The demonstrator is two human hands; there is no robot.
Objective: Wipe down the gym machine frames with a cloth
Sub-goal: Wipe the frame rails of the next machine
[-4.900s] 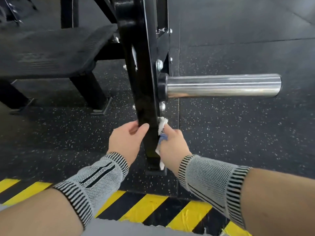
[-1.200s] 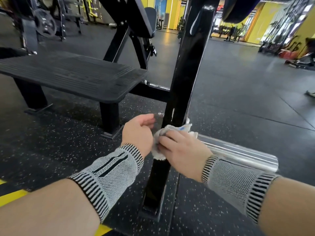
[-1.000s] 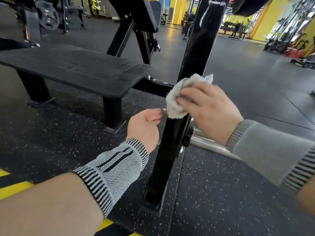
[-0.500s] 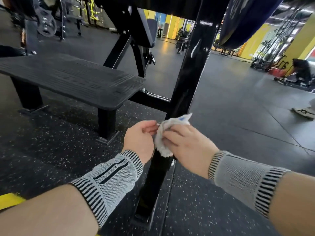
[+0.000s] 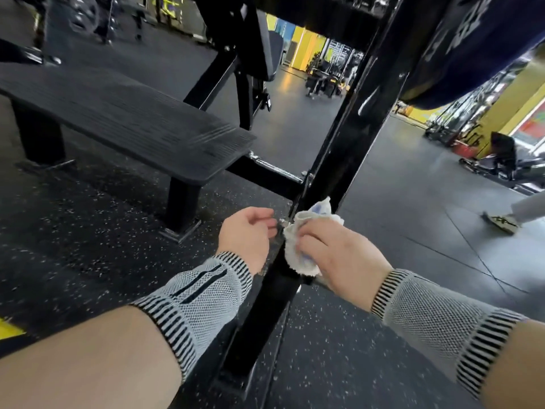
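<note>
White terry cloth (image 5: 300, 246), crumpled and marked with a little blue, sits bunched under the right hand (image 5: 339, 255), whose fingers curl over it and press it against the glossy black steel upright of the gym machine frame (image 5: 333, 178). A second ago that hand and the cloth were well higher on the same upright; half a second ago they had come back down, and now they sit low again, level with the bolts by the cross member. I read this as an up-and-down rubbing stroke on one post, so the wiping of this upright is well under way, while the top of the post and the rest of the frame look yet to be done.

Just to the left, the left hand (image 5: 247, 234) hovers beside the post with fingers loosely curled, grasping nothing; its fingertips lie near a small silver bolt (image 5: 281, 222), though whether they touch it I cannot tell. It has barely shifted over the last second.

Counting outward: two hands, each forearm in one grey knitted sleeve with black stripes, so two sleeves (image 5: 194, 302); one cloth; one upright being wiped; one black cross bar (image 5: 265, 172) running left from it; one black ribbed footplate (image 5: 118, 116) on the far left. One dark blue pad (image 5: 460, 45) hangs at the upper right. On the speckled black rubber floor (image 5: 88, 231), one foot of another person (image 5: 501, 223) shows at the far right edge.
</note>
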